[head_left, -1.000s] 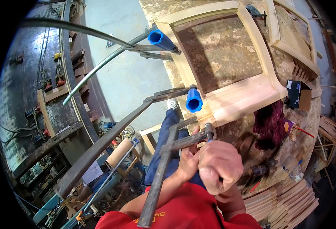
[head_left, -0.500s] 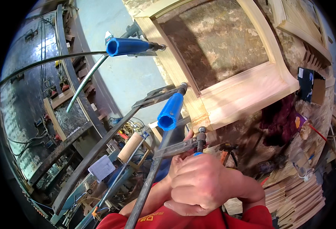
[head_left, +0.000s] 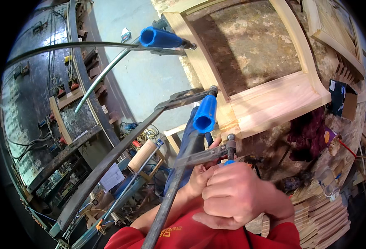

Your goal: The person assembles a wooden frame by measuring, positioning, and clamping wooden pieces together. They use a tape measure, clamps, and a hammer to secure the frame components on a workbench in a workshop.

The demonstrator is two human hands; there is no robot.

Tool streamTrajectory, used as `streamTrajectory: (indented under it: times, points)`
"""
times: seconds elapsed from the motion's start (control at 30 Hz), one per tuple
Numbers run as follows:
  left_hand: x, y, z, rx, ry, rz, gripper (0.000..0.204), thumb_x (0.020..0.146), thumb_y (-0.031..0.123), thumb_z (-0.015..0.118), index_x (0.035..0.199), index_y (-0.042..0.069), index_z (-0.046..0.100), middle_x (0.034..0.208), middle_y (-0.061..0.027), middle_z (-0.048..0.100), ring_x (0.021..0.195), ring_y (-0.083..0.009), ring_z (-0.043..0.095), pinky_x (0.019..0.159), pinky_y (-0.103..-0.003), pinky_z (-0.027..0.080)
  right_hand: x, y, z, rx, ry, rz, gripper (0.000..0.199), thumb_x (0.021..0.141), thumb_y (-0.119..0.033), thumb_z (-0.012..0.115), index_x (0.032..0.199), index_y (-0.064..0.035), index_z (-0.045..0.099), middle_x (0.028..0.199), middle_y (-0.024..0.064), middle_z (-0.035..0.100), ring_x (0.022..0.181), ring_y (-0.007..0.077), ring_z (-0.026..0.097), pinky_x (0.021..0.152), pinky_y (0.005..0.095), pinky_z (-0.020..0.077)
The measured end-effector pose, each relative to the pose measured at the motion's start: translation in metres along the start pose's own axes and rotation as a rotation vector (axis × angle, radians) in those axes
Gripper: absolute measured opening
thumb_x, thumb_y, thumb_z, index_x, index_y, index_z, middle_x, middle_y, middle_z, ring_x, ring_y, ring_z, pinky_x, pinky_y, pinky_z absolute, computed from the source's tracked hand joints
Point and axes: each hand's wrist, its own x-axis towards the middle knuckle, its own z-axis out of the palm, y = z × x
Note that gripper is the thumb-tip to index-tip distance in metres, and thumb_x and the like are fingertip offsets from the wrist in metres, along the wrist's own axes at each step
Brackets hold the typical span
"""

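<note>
My right hand (head_left: 235,195) is closed in a fist round the blue handle (head_left: 229,162) of a bar clamp, and only the handle's end shows. The clamp's screw (head_left: 231,145) meets the near corner of a pale wooden frame (head_left: 270,101). Largely hidden behind the clamp's sliding arm (head_left: 201,155), my left hand (head_left: 200,176) grips around it, with a fingertip showing beyond the arm. Two more bar clamps, with a near blue handle (head_left: 205,114) and a far blue handle (head_left: 161,38), sit along the frame's left rail.
Long clamp bars (head_left: 116,151) reach out to the left. A dark red cloth (head_left: 305,135) and a dark box (head_left: 338,95) lie to the right. Stacked wooden strips (head_left: 324,222) fill the lower right. Machinery (head_left: 33,99) stands at the far left, and a sheet of paper (head_left: 111,176) lies lower left.
The frame and clamps have shifted slightly right in view. Both hands stay at the same clamp, the right one still closed on its handle.
</note>
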Motion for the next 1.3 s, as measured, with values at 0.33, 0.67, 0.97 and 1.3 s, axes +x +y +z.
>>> streamTrajectory:
  times: [0.33, 0.67, 0.97, 1.3]
  points:
    - [-0.024, 0.038, -0.052, 0.844, 0.194, 0.521, 0.047, 0.083, 0.018, 0.082, 0.121, 0.001, 0.061, 0.119, -0.0116, 0.064, 0.118, -0.0268, 0.059, 0.109, -0.043, 0.041, 0.020, -0.004, -0.022, 0.014, -0.428, 0.120, 0.034, 0.083, -0.018, 0.076, 0.061, -0.0105, 0.052, 0.059, 0.0045, 0.053, 0.051, 0.0271, 0.053, 0.049, 0.0372, 0.0410]
    - [-0.020, 0.040, -0.055, 0.835, 0.121, 0.491, 0.032, 0.092, 0.020, 0.078, 0.114, -0.001, 0.068, 0.108, -0.0131, 0.067, 0.102, -0.0235, 0.064, 0.090, -0.034, 0.050, -0.013, -0.001, 0.008, -0.149, 0.079, 0.034, 0.032, 0.072, -0.009, 0.077, 0.056, -0.0095, 0.049, 0.061, 0.0038, 0.056, 0.048, 0.0204, 0.055, 0.044, 0.0324, 0.0399]
    - [-0.023, 0.037, -0.048, 0.773, 0.210, 0.454, 0.044, 0.091, 0.038, 0.079, 0.110, 0.000, 0.068, 0.107, -0.0121, 0.071, 0.110, -0.0248, 0.064, 0.105, -0.041, 0.044, 0.000, -0.001, -0.005, 0.002, -0.181, 0.061, 0.039, 0.074, -0.010, 0.080, 0.055, -0.0108, 0.046, 0.057, 0.0023, 0.049, 0.045, 0.0193, 0.047, 0.041, 0.0310, 0.0333]
    - [-0.018, 0.079, -0.046, 0.994, -0.078, 0.310, 0.045, 0.097, 0.036, 0.070, 0.123, 0.000, 0.065, 0.113, -0.0160, 0.069, 0.115, -0.0303, 0.064, 0.102, -0.041, 0.047, -0.012, -0.003, 0.009, -0.131, 0.122, 0.017, 0.023, 0.074, -0.011, 0.072, 0.062, -0.0062, 0.053, 0.060, 0.0023, 0.057, 0.049, 0.0218, 0.053, 0.051, 0.0333, 0.0473]
